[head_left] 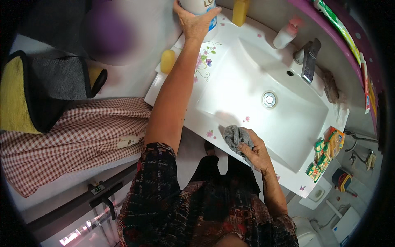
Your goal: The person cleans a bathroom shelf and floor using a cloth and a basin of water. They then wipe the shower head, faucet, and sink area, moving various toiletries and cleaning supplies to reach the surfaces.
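My left hand (196, 25) is stretched to the far left corner of the sink, its fingers wrapped round a white and blue bottle (200, 5) whose top lies outside the view. Over the sink's near rim, my right hand (258, 150) grips a crumpled grey cloth (234, 138). The white sink (230, 74) has flower decals on its rim and a metal drain (269, 99) in its basin. Beside my left forearm lies a yellow bar of soap (168, 61).
Along the back stand a yellow bottle (240, 12), a pink-topped pump bottle (286, 33) and a chrome faucet (309, 59). Several green and orange packets (325, 154) lie on the right rim. A checkered cloth (82, 131) and a yellow-grey towel (53, 82) are at left.
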